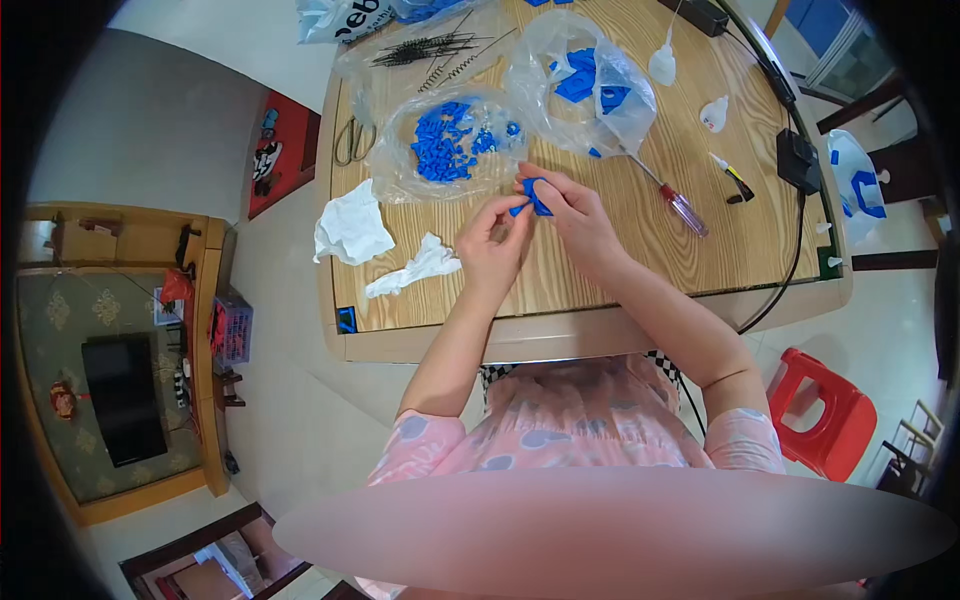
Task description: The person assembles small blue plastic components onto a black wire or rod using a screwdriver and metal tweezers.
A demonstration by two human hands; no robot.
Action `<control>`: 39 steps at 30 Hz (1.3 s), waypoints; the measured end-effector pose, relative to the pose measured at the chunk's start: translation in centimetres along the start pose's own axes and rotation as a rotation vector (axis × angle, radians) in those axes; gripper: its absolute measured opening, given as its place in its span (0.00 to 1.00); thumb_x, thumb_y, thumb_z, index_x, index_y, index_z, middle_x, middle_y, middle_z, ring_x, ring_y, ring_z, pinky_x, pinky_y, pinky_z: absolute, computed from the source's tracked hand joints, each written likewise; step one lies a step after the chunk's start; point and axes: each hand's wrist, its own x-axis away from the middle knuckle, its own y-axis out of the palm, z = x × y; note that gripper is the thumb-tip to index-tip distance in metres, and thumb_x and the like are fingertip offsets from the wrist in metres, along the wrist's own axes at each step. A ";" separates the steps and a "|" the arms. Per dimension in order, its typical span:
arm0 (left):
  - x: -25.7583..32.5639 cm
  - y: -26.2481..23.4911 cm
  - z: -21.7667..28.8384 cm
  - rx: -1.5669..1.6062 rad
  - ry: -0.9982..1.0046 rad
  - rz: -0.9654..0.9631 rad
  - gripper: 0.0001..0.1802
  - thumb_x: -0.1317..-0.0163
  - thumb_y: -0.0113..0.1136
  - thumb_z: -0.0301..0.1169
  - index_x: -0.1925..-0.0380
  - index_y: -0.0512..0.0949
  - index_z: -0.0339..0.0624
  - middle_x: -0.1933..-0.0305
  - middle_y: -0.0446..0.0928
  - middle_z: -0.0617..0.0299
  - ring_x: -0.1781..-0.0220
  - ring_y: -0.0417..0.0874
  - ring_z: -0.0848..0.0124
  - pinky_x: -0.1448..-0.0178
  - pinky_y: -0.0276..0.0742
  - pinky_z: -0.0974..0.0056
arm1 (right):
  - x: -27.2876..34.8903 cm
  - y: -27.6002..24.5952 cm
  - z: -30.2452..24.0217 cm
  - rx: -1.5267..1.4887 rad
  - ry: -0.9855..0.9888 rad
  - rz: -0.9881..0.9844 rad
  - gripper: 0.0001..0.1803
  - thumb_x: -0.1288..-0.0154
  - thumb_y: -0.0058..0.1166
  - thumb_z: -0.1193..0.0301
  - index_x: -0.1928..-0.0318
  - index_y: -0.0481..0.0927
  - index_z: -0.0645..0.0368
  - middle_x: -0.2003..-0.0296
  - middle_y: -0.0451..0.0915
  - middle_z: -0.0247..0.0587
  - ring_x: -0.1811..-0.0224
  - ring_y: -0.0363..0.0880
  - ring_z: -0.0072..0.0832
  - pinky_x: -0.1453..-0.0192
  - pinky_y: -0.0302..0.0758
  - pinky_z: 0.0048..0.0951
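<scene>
From where I stand, the person's left hand (490, 240) and right hand (583, 222) meet over the wood-grained desk (620, 285), fingertips pinching a blue part (542, 198) between them. Just beyond lies an open clear bag (388, 172) of small blue pieces (440, 148); another bag (630, 128) holds larger blue ones. A screwdriver (683, 208) lies to the right, scissors (353, 145) and crumpled white tissues (355, 226) to the left, dark springs (422, 48) at the far side. A red stool (830, 412) stands near the desk's right corner.

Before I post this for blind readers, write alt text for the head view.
A person's hands hold a small blue piece over a wood-grain table. Beyond them lie clear plastic bags of blue parts; to the right is a red-handled screwdriver, to the left crumpled white paper.
</scene>
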 end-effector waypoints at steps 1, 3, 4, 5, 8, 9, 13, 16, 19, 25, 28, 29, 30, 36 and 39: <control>-0.4 0.0 0.2 0.053 -0.043 0.001 0.09 0.44 0.64 0.25 0.62 0.80 0.43 0.64 0.80 0.61 0.67 0.80 0.75 0.63 0.74 0.74 | -0.1 -0.2 0.2 0.042 -0.038 0.007 0.22 0.30 0.44 0.69 0.40 0.66 0.69 0.46 0.72 0.42 0.42 0.69 0.25 0.37 0.61 0.25; -0.6 -0.2 0.7 0.105 -0.086 0.004 0.09 0.44 0.64 0.24 0.63 0.80 0.42 0.66 0.80 0.62 0.68 0.80 0.77 0.63 0.74 0.74 | -0.2 -0.7 0.2 0.083 -0.075 0.011 0.23 0.29 0.43 0.69 0.39 0.65 0.69 0.47 0.74 0.42 0.44 0.71 0.25 0.39 0.65 0.25; -0.5 -0.3 1.0 0.233 -0.228 -0.013 0.08 0.44 0.63 0.22 0.63 0.79 0.39 0.66 0.80 0.61 0.67 0.80 0.76 0.63 0.75 0.74 | -0.2 -0.9 0.1 0.050 -0.075 -0.005 0.23 0.29 0.42 0.68 0.39 0.65 0.70 0.47 0.74 0.42 0.45 0.72 0.25 0.39 0.65 0.26; -0.5 -0.3 1.2 0.362 -0.370 -0.030 0.08 0.43 0.62 0.21 0.62 0.77 0.36 0.66 0.80 0.60 0.67 0.80 0.76 0.63 0.75 0.73 | -0.1 -1.0 0.1 0.016 -0.076 -0.020 0.24 0.29 0.42 0.68 0.39 0.64 0.71 0.47 0.73 0.41 0.46 0.72 0.25 0.40 0.66 0.26; -0.9 -0.7 1.1 0.641 -0.407 -0.034 0.09 0.42 0.60 0.19 0.61 0.75 0.33 0.65 0.80 0.57 0.67 0.81 0.74 0.63 0.77 0.72 | 0.2 -0.4 -0.7 0.019 -0.111 -0.006 0.20 0.31 0.43 0.72 0.42 0.69 0.69 0.49 0.75 0.42 0.47 0.72 0.25 0.41 0.65 0.25; -0.9 -0.8 1.0 0.642 -0.405 -0.033 0.09 0.42 0.60 0.19 0.61 0.75 0.33 0.65 0.80 0.57 0.67 0.81 0.74 0.63 0.77 0.72 | 0.2 -0.5 -0.8 0.021 -0.112 -0.006 0.20 0.31 0.43 0.72 0.42 0.69 0.69 0.49 0.75 0.42 0.47 0.72 0.25 0.41 0.65 0.25; -0.9 -0.9 0.4 0.673 -0.409 -0.046 0.09 0.42 0.60 0.18 0.61 0.74 0.33 0.64 0.80 0.56 0.66 0.81 0.73 0.63 0.78 0.71 | 0.3 -1.0 -0.8 0.483 -0.261 -0.010 0.20 0.32 0.42 0.78 0.40 0.69 0.63 0.56 0.79 0.42 0.53 0.75 0.24 0.47 0.71 0.25; -0.8 -1.2 0.2 0.660 -0.392 -0.042 0.09 0.43 0.60 0.18 0.62 0.74 0.34 0.65 0.80 0.57 0.67 0.81 0.75 0.64 0.77 0.73 | 0.5 -0.4 -1.7 0.441 -0.238 0.040 0.18 0.33 0.42 0.79 0.44 0.72 0.61 0.61 0.80 0.42 0.57 0.77 0.24 0.51 0.73 0.26; -0.7 -1.2 0.6 0.559 -0.346 -0.035 0.08 0.43 0.61 0.19 0.63 0.75 0.35 0.67 0.80 0.60 0.69 0.80 0.77 0.64 0.75 0.75 | 0.8 -0.5 -2.4 0.448 -0.195 0.079 0.14 0.33 0.42 0.80 0.50 0.76 0.64 0.64 0.79 0.40 0.60 0.76 0.23 0.54 0.73 0.24; -0.9 -1.2 1.0 0.467 -0.306 -0.001 0.08 0.44 0.62 0.19 0.65 0.76 0.37 0.70 0.78 0.64 0.72 0.77 0.81 0.68 0.72 0.77 | 0.6 -0.9 -3.2 0.852 -0.424 0.030 0.10 0.35 0.49 0.74 0.57 0.78 0.66 0.69 0.74 0.45 0.68 0.74 0.31 0.62 0.72 0.31; -0.9 -1.2 1.1 0.477 -0.325 -0.006 0.07 0.44 0.62 0.19 0.65 0.76 0.37 0.72 0.78 0.65 0.74 0.76 0.83 0.70 0.70 0.78 | 0.9 -0.6 -3.3 0.804 -0.347 0.016 0.12 0.36 0.52 0.70 0.58 0.79 0.67 0.71 0.73 0.45 0.70 0.72 0.33 0.64 0.70 0.31; -0.9 -1.2 1.2 0.480 -0.363 -0.025 0.07 0.44 0.62 0.19 0.66 0.77 0.37 0.73 0.78 0.66 0.75 0.75 0.83 0.71 0.69 0.78 | 0.9 -0.6 -3.2 0.784 -0.293 0.007 0.14 0.36 0.53 0.68 0.58 0.79 0.67 0.72 0.73 0.45 0.72 0.71 0.33 0.65 0.70 0.30; -0.9 -1.3 1.4 0.480 -0.363 -0.027 0.07 0.44 0.62 0.19 0.66 0.77 0.37 0.73 0.78 0.66 0.75 0.75 0.83 0.71 0.69 0.78 | 0.9 -0.6 -3.2 0.784 -0.293 0.009 0.14 0.36 0.53 0.68 0.58 0.79 0.67 0.72 0.73 0.45 0.72 0.71 0.33 0.65 0.70 0.30; -0.9 -1.4 1.4 0.415 -0.383 -0.050 0.07 0.44 0.62 0.19 0.66 0.77 0.35 0.67 0.80 0.62 0.70 0.78 0.79 0.64 0.73 0.76 | 1.0 -0.4 -3.2 0.816 -0.293 0.019 0.15 0.37 0.55 0.66 0.59 0.79 0.68 0.74 0.72 0.43 0.73 0.69 0.31 0.68 0.67 0.31; -0.8 -1.4 1.1 0.421 -0.366 -0.043 0.06 0.44 0.62 0.19 0.66 0.77 0.35 0.67 0.80 0.62 0.69 0.78 0.79 0.64 0.73 0.76 | 1.0 -0.5 -3.2 0.815 -0.275 0.025 0.15 0.37 0.54 0.66 0.59 0.79 0.67 0.74 0.72 0.44 0.73 0.70 0.33 0.67 0.67 0.32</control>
